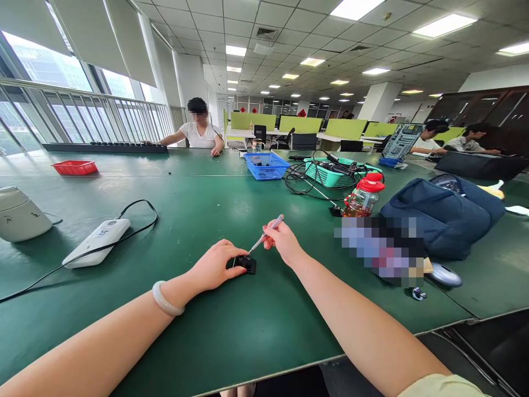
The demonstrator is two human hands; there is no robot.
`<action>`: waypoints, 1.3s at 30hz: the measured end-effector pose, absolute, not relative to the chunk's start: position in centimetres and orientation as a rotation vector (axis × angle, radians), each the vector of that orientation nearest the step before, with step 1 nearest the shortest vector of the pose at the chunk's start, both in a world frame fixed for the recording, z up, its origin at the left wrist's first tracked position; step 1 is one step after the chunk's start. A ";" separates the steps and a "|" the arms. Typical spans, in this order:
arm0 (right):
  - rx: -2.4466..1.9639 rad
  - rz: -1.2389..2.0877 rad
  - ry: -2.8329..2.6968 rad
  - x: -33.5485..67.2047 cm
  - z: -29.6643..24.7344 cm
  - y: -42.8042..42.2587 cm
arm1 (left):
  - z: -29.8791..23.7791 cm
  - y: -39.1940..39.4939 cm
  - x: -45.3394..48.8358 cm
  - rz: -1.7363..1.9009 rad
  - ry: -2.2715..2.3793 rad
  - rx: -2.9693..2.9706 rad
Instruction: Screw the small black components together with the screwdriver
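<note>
On the green tabletop in front of me lies a small black part; its fine detail is too small to make out. My left hand, with a pale bangle on the wrist, holds the part between thumb and fingers against the table. Pinched in the fingers of my right hand is a slim screwdriver with a silvery handle. It slants down to the left, its tip at the top of the black part.
To the left are a white power bank with a black cord, and a red tray. Ahead stand a blue basket and a green basket of cables. A red-lidded bottle and navy bag are right. A person sits opposite.
</note>
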State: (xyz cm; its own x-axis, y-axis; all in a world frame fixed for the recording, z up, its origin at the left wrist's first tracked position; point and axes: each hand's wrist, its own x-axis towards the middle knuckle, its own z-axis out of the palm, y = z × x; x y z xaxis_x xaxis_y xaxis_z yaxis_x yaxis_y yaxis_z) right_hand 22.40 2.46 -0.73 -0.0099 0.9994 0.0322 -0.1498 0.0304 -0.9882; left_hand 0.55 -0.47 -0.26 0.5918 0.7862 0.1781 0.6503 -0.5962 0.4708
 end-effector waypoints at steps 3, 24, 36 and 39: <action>-1.040 1.128 -1.253 22.2 -0.2 1.9 | -0.2 -0.5 0.6 0.518 1.157 2.474; -1.070 1.404 -0.958 22.0 -1.1 2.4 | -0.3 -0.5 0.5 0.523 1.153 2.463; -1.061 1.431 -0.928 21.8 -1.1 2.2 | -0.2 -0.5 0.5 0.523 1.157 2.448; -1.052 1.438 -0.923 21.8 -1.2 2.2 | -0.3 -0.5 0.4 0.534 1.149 2.463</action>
